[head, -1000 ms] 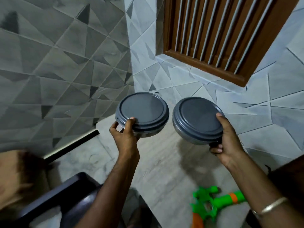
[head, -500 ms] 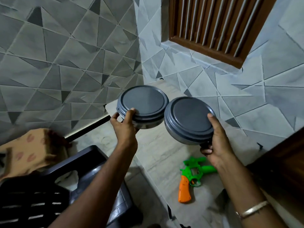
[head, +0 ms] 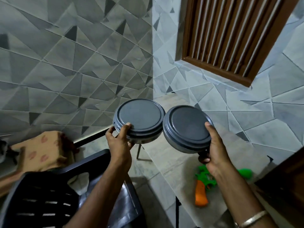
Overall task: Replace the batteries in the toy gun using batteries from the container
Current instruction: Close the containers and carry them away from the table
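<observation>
The left hand (head: 119,145) grips the rim of a grey lidded container (head: 139,117), held up beside a second lidded container (head: 187,127) gripped by the right hand (head: 215,150). Under the right wrist, the green-and-orange toy gun (head: 201,193) lies on the worktop (head: 164,162).

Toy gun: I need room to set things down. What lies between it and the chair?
Head view: only bare tabletop and its edge lie between toy gun and black chair.

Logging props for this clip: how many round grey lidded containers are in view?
2. The left container is held by the left hand. The right container, tilted toward the camera, is held by the right hand above the toy gun. Others may lie out of frame.
</observation>
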Available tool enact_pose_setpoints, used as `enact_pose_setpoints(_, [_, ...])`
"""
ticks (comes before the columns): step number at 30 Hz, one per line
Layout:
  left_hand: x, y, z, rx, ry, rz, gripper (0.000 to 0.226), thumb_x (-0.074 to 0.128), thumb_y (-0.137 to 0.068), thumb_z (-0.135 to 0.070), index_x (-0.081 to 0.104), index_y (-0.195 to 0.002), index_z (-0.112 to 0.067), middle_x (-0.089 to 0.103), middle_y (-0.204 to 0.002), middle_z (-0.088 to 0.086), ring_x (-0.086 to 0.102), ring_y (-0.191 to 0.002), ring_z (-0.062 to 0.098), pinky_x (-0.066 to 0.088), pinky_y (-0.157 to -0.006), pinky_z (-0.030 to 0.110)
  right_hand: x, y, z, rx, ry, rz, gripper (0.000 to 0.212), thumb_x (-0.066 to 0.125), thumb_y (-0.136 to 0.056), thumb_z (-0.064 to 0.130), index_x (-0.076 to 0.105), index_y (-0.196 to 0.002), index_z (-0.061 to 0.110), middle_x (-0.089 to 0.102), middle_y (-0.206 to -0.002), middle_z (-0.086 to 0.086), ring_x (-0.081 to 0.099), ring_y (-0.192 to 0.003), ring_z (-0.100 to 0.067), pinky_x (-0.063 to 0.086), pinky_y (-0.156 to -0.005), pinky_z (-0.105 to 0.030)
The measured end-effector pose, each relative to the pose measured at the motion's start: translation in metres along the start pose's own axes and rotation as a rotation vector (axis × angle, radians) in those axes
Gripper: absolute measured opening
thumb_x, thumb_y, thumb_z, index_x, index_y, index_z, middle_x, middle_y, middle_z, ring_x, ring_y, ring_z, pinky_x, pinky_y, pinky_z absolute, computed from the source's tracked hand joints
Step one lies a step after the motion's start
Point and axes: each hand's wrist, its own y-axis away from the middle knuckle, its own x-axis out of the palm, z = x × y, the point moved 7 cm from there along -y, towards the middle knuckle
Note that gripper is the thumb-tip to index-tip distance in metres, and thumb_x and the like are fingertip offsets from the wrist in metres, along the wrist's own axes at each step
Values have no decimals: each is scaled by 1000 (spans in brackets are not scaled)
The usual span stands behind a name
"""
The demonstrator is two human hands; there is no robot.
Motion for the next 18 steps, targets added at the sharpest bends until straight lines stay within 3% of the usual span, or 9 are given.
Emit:
enact_pose_setpoints(3, [-61,-4,-29,27,32,-46,61,73,-89,-18,39,-139,-22,65,-118,6,68,-107,23,58,-87,47,50,25,-27,3,17,57,39,61,-86,60,61,-97,23,43,-67,1,26,-44,-10,13,-37,-16])
enact_pose_setpoints(8, [-163,-6,-88,110,59,-137,54,72,-90,-13,42,-134,-20,68,-104,-3,71,-88,12,58,-79,43,134,75,-75,34,30,152,35,61,-85,60,60,-89,25,39,-61,3,24,-45,-11,13,-41,-20])
enact_pose_setpoints(13, [-270,-15,-142,176,49,-266,53,74,-88,-14,45,-132,-21,67,-121,7,70,-103,22,57,-60,31,229,110,-122,68,59,292,55,69,-71,70,71,-104,26,57,-86,-6,41,-63,-22,18,-56,-30])
enact_pose_setpoints(16, [-319,-20,-168,212,81,-362,49,74,-87,-13,47,-126,-26,69,-116,8,71,-94,18,58,-72,36,284,121,-141,90,94,362,55,69,-71,70,73,-104,27,62,-89,-6,46,-73,-25,24,-58,-29])
enact_pose_setpoints(18, [-350,-22,-184,236,103,-416,51,77,-85,-15,48,-125,-29,69,-117,10,71,-99,22,58,-86,43,323,128,-148,94,122,428,49,66,-77,67,72,-106,28,65,-81,-2,48,-63,-21,26,-54,-25])
